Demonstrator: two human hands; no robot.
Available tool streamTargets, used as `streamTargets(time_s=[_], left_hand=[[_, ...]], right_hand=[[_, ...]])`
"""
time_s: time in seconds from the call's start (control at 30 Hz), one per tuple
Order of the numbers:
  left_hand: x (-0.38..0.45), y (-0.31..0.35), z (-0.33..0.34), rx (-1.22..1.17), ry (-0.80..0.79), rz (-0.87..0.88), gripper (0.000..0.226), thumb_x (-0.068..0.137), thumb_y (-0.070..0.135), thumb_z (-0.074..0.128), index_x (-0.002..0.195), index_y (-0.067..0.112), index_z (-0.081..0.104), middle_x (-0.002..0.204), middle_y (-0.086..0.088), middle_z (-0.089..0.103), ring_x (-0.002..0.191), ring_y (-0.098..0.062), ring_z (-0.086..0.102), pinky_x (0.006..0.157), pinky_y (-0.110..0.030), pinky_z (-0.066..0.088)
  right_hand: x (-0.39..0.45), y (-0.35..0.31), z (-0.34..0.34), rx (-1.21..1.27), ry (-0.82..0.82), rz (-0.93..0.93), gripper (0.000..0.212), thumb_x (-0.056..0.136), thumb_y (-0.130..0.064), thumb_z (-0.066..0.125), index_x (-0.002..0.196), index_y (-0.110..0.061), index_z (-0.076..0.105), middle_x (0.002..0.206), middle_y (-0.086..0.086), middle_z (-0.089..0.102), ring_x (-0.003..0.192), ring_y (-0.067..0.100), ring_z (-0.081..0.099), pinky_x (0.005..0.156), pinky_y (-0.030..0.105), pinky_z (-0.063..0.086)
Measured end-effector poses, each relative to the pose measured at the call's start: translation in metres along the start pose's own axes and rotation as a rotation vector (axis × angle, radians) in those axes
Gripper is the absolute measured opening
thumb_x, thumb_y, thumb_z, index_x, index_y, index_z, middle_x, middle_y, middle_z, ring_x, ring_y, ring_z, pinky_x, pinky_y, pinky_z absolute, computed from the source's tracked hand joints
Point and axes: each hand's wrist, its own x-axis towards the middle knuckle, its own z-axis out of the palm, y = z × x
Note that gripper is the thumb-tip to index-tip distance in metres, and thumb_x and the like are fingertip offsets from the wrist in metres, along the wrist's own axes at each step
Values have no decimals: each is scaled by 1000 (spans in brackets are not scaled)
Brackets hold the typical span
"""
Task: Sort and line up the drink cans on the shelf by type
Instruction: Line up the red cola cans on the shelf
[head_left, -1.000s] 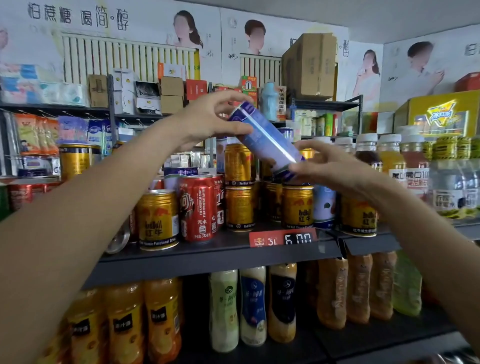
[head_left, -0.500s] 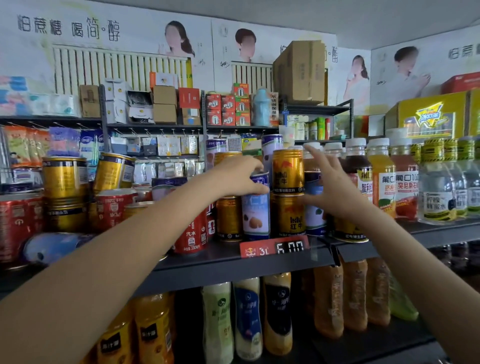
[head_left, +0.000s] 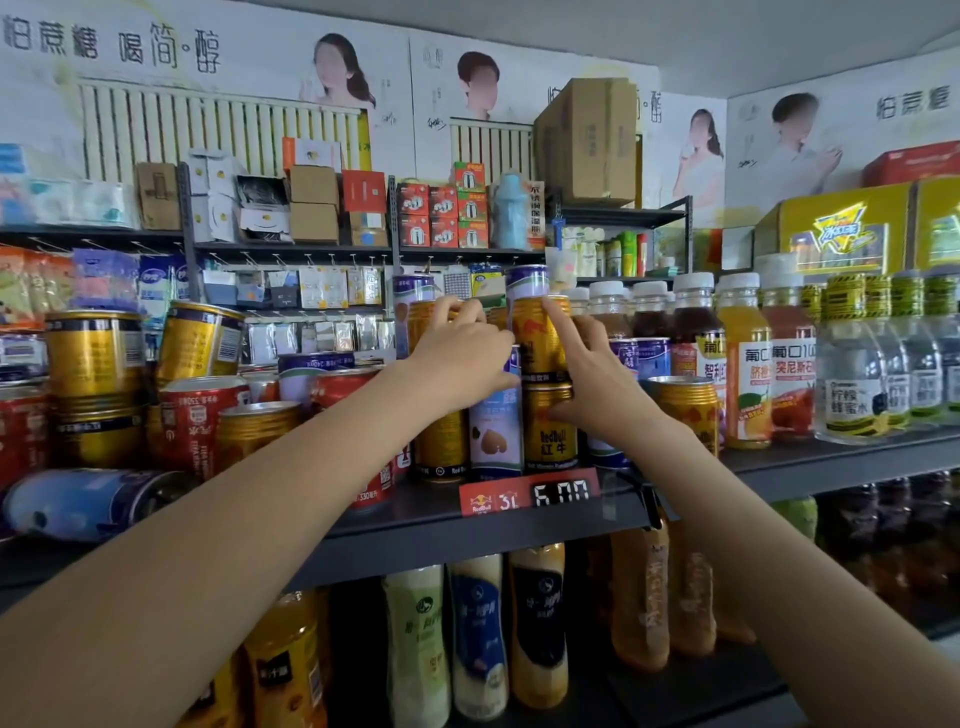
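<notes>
"RedBull" on gold can (head_left: 549, 432); "RedBull", "6.00" on shelf price tag (head_left: 530, 496).
</notes>
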Motion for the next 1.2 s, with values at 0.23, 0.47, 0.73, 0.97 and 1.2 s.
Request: streamTargets(time_s=[0.23, 0.47, 0.73, 0.97, 1.2], left_hand=[[-2, 0, 6, -81, 43, -50, 47, 91, 48, 44, 126, 18, 48, 123, 2, 55, 122, -21, 36, 105, -42, 15], [-6, 19, 3, -261, 405, -18, 26, 95, 19, 39, 114, 20, 56, 122, 7, 53, 120, -14, 40, 104, -30, 13], [16, 64, 5, -243, 290, 115, 44, 95, 15, 36, 138, 16, 36, 144, 4, 37, 134, -13, 28, 110, -32, 7], [52, 94, 13, -67, 177, 101, 49, 95, 14, 41, 142, 10, 26, 143, -7, 38, 133, -23, 31, 114, -40, 0], [57, 90, 13, 69, 239, 88, 42, 90, 0, 42, 131, 8, 44, 129, -11, 46, 125, -28, 37, 112, -38, 12]], right_hand=[[-7, 8, -28, 96, 76, 107, 79, 80, -5, 67, 144, -22, 23, 142, 12, 28, 106, 24, 52, 90, 29, 46], [-14, 57, -66, -151, 115, 294, 18, 91, -11, 52, 103, -5, 64, 106, 13, 65, 94, 27, 59, 88, 41, 48], [-40, 75, -55, -7, -104, 334, 37, 83, -36, 65, 111, -13, 54, 99, -1, 52, 86, 15, 50, 70, 27, 41], [-50, 92, -56, 88, 8, 424, 44, 78, -28, 72, 115, -18, 51, 96, 1, 53, 84, 17, 51, 61, 25, 44], [-52, 103, -60, -2, 65, 484, 45, 79, -30, 71, 117, -17, 51, 93, 0, 51, 80, 16, 46, 49, 18, 26]])
